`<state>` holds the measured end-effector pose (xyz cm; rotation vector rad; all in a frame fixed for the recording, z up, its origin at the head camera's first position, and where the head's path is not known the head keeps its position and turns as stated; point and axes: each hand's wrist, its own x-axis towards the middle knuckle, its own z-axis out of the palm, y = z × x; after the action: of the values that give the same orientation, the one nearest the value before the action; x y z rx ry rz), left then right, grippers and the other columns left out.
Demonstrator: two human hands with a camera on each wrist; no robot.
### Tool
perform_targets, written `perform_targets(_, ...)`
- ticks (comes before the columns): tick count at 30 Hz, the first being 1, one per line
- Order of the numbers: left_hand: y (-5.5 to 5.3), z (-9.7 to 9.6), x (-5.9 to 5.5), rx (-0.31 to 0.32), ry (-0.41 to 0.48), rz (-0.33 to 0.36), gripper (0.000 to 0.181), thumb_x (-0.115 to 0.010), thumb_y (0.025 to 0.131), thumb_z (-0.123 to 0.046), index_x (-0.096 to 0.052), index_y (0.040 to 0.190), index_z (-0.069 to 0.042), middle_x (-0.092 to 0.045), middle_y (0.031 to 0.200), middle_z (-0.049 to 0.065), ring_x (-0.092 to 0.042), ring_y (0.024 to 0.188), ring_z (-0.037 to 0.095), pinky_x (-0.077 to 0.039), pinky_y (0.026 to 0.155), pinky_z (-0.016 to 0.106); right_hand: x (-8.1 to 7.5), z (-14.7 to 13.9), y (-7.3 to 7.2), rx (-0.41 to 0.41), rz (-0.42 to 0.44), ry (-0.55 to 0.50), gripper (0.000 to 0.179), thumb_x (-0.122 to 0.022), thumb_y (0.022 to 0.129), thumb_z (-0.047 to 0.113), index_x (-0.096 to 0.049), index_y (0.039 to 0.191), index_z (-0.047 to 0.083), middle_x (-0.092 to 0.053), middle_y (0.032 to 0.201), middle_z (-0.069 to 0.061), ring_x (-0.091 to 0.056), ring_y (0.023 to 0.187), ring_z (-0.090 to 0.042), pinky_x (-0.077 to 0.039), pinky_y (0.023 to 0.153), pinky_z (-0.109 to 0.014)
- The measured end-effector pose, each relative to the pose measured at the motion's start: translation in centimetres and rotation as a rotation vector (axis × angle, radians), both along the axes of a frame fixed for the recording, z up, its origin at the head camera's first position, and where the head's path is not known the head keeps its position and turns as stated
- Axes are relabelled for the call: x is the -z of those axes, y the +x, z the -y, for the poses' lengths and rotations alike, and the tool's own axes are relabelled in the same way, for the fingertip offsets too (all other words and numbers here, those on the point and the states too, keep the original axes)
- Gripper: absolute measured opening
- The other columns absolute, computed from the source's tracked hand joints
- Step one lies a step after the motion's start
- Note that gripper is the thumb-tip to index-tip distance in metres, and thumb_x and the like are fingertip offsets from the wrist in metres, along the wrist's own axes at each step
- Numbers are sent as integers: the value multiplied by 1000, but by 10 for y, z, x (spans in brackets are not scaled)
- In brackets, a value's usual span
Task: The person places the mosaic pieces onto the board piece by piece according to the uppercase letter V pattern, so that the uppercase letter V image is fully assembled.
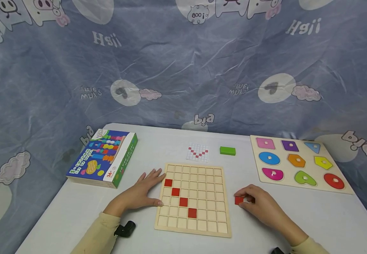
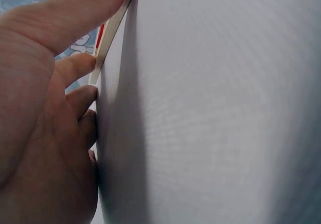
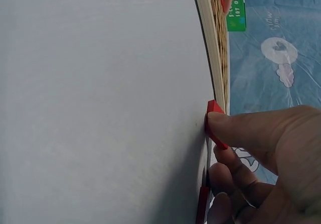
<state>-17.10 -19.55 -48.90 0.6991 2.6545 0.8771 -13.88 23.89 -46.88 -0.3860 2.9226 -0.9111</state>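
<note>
A wooden grid board [image 1: 193, 231] lies flat on the table, with several red square tiles [image 1: 183, 202] set in its cells along a diagonal. My left hand [image 1: 137, 195] rests at the board's left edge, fingers spread, thumb touching the frame. To the right of the board, my right hand [image 1: 261, 204] pinches a red tile [image 1: 238, 200] between thumb and fingers; the right wrist view shows that tile [image 3: 214, 126] tilted just at the table surface. Another red piece [image 3: 202, 205] lies under the curled fingers there, mostly hidden in the head view.
Behind the board lie a pattern card [image 1: 197, 152] with a red V on a grid and a green block [image 1: 227, 151]. A colourful box [image 1: 102, 157] stands at left. A shape puzzle board [image 1: 289, 171] with knobbed pieces lies at right, near a hanging patterned cloth [image 1: 177, 70].
</note>
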Motion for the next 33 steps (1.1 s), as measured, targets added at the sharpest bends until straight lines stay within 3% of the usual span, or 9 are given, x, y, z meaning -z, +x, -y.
perform_targets(9,0,0,0,-4,-8,-2,102,-81,79,-56,-33,161,-18,-17,170,9,-6,156,34,1,125,56,0,3,1,6,30,2,27,-83,83,10,-73,103,24,-58,80,12,-50,68,-9,-45,57,-21)
perform_targets(24,0,0,-2,-14,-11,5,102,-81,79,-55,-33,161,-18,-17,170,8,-6,157,34,0,126,55,-3,4,1,-30,29,18,25,-82,86,16,-71,106,26,-54,75,11,-50,68,-6,-45,59,-20)
perform_targets(33,1,-1,-4,-7,-8,13,102,-81,80,-54,-33,161,-17,-16,170,9,-5,157,34,1,126,55,-4,6,0,-48,30,-46,27,-75,89,6,-72,109,25,-55,78,9,-53,74,-9,-48,62,-21)
